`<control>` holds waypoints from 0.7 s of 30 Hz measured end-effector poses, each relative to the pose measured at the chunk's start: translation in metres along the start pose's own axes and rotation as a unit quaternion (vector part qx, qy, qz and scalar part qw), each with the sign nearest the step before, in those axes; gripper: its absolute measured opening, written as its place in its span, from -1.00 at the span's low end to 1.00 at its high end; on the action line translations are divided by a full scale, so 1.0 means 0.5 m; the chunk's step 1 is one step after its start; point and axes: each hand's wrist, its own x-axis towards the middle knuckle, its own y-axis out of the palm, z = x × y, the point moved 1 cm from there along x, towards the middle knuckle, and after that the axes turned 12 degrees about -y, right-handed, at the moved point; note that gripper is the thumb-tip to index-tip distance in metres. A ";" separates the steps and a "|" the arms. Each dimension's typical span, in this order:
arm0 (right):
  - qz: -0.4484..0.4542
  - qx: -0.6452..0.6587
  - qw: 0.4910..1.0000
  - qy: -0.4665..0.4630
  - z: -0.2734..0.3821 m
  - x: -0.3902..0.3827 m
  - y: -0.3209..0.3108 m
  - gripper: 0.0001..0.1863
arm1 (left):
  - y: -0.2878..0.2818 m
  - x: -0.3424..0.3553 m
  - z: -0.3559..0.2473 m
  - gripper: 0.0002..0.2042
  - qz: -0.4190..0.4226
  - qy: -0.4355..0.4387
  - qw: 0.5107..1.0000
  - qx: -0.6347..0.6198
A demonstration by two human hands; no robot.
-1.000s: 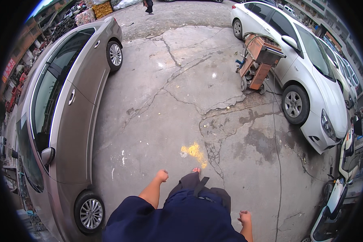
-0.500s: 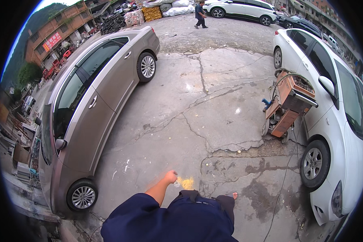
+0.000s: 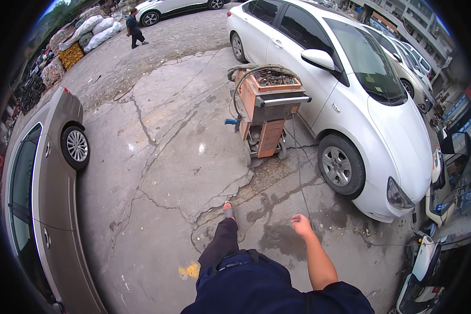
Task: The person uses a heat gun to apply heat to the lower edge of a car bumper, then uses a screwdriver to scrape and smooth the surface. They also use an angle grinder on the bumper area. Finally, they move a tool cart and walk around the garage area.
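Observation:
My right hand (image 3: 301, 225) swings out in front of me at the right, its fingers loosely curled, with nothing visible in them. My left hand is out of view. One foot in a sandal (image 3: 228, 210) is stretched forward on the cracked concrete. Ahead of my right hand stands an orange wheeled machine (image 3: 271, 137), like a welding set on a cart. It has a hose looped over its top, a blue-handled piece (image 3: 231, 122) at its side and a tray of dark bits on top. My hand is well apart from it.
A white car (image 3: 345, 104) is parked close behind the machine, a brown car (image 3: 57, 199) at the left. A thin cable (image 3: 302, 188) trails over the broken concrete (image 3: 256, 183). A person (image 3: 134, 29) walks far off near piled sacks (image 3: 102, 32). Scooters (image 3: 421, 267) stand at the right.
My view has turned right, and the machine is nearer. My left hand has gone out of view; my right hand has come in. The distant person has turned to face left.

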 end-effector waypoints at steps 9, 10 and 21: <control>-0.322 0.155 0.832 0.424 -0.273 -0.389 -0.119 -0.76 | -0.551 0.418 -0.602 -0.90 -0.048 -0.034 0.968 -0.244; -0.306 0.146 0.836 0.432 -0.264 -0.402 -0.121 -0.76 | -0.636 0.397 -0.714 -0.81 -0.134 0.031 0.953 -0.270; -0.104 0.159 0.888 0.419 -0.199 -0.212 0.035 -0.85 | -0.727 0.081 -1.488 -0.74 -0.144 0.430 0.880 -0.141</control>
